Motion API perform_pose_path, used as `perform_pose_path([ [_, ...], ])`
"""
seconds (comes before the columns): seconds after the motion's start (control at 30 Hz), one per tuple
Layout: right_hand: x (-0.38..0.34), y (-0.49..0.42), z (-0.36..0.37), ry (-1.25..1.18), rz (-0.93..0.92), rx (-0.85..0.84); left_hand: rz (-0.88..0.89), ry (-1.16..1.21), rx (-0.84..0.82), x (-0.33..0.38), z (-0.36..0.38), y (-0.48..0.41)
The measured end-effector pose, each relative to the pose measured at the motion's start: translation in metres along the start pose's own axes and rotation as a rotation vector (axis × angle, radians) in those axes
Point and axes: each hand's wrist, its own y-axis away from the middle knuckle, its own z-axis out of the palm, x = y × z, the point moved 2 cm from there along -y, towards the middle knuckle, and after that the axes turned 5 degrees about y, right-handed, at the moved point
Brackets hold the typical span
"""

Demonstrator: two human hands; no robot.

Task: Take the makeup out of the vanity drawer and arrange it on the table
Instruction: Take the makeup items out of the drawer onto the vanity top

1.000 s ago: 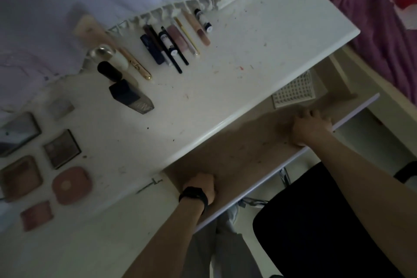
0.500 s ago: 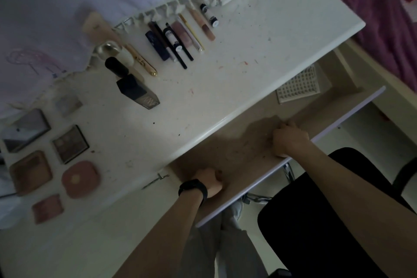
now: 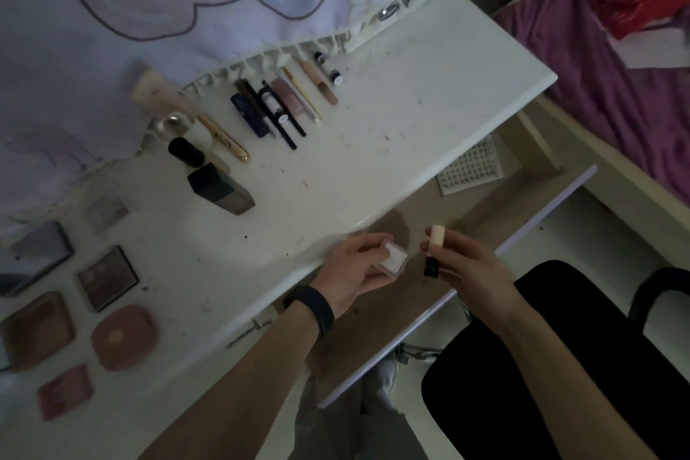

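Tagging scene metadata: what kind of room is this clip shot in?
Likely a bedroom: white vanity table laid with slim makeup pencils and square compacts, its wooden drawer open, beside purple floral bedding.

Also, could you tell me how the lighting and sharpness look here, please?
Head view: dim and underexposed; head view: the compacts at the picture's left edge look smeared, while the clear case in the left hand and the cream-tipped stick in the right hand read clearly; head view: wide-angle distortion bows the table edge.
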Motion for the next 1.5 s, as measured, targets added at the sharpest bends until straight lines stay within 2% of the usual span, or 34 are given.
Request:
perform_pose_path([
  [0.07, 0.002, 0.002, 0.006, -0.062, -0.008, 0.012, 0.086, 0.012, 0.032, 0.013, 0.008, 0.002],
  [0.23, -0.016, -0.007, 0.026, -0.044, -0.123, 0.058, 0.227, -0.174, 0.073, 0.038, 0.019, -0.001],
  [0.5, -0.07, -0.049, 0.063, 0.141, -0.245, 0.103, 0.448, -0.219, 0.192, 0.093, 0.01, -0.018],
  [0.57, -0.086, -0.063, 0.075, 0.221, -0.262, 0.135, 0.55, -0.353, 0.284, 0.107, 0.006, -0.023],
  [0.73, -0.128, -0.107, 0.097, 0.601, -0.317, 0.271, 0.817, -0.938, 0.583, 0.138, -0.005, -0.037],
  [0.83, -0.159, -0.132, 0.116, 0.724, -0.429, 0.294, 0.772, -1.334, 0.723, 0.157, -0.014, -0.049],
  [0.93, -0.186, -0.154, 0.139, 0.881, -0.517, 0.263, 0.704, -1.503, 0.738, 0.173, -0.024, -0.06],
  [1.13, -0.21, -0.189, 0.168, 1.154, -0.537, 0.155, 0.679, -1.565, 0.736, 0.192, -0.04, -0.068],
  [1.3, -0.213, -0.205, 0.153, 1.154, -0.567, 0.228, 0.706, -1.677, 0.591, 0.201, -0.037, -0.08],
  [1.37, -0.213, -0.209, 0.147, 1.14, -0.558, 0.204, 0.691, -1.755, 0.52, 0.205, -0.036, -0.086],
  [1.5, -0.212, -0.216, 0.144, 1.141, -0.553, 0.143, 0.667, -1.808, 0.509, 0.206, -0.039, -0.09],
])
